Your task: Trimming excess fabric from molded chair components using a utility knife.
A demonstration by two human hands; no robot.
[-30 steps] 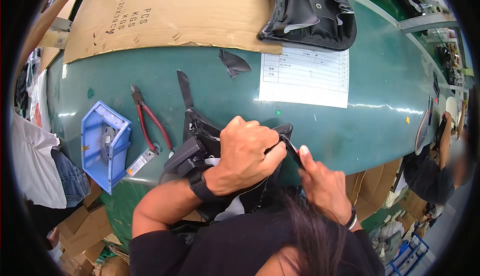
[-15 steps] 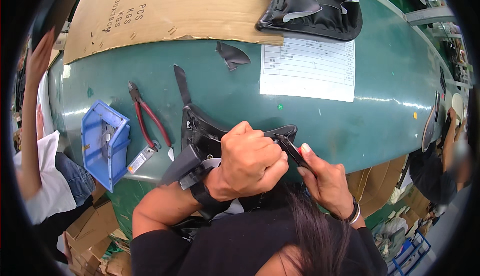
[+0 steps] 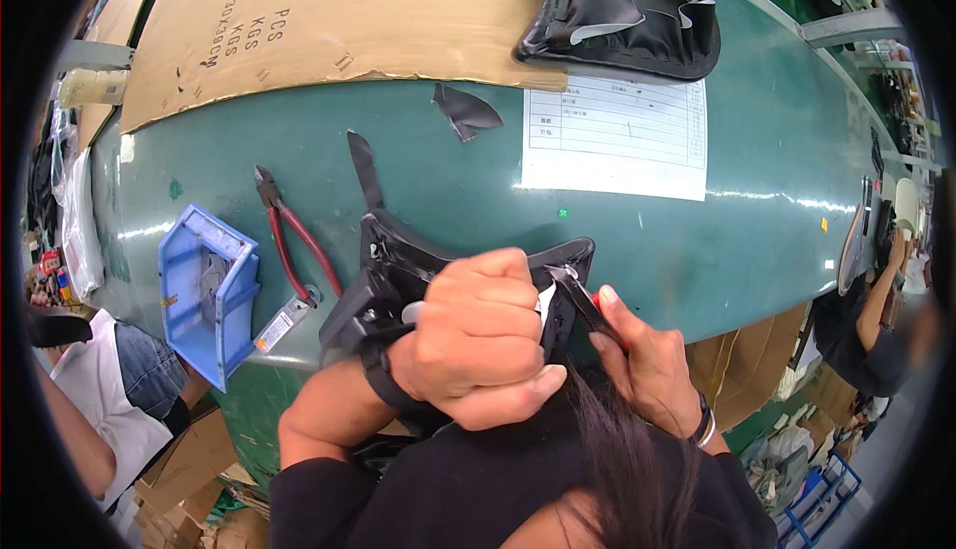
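A curved black padded piece (image 3: 413,240) with a leather-like cover lies at the table's near edge. Over its middle my left hand (image 3: 478,340) is closed in a fist on the cover material, whose white underside (image 3: 545,302) shows beside the fingers; the gripped part itself is hidden. My right hand (image 3: 647,360) holds a dark utility knife (image 3: 581,302) with a red spot near the thumb. Its blade tip meets the piece close to the right-hand corner. A loose black strip (image 3: 364,166) sticks out beyond the piece's far left corner.
Red-handled cutting pliers (image 3: 289,235) lie left of the piece, beside a blue bin (image 3: 214,290). Farther off are a black scrap (image 3: 466,111), a printed sheet (image 3: 612,166), a cardboard sheet (image 3: 349,21) and another black padded piece (image 3: 637,31). People are at both sides.
My left fist has moved slightly left and nearer to me, baring white material beside it. The knife stays near the right-hand corner. At left, another person's raised arm has come down.
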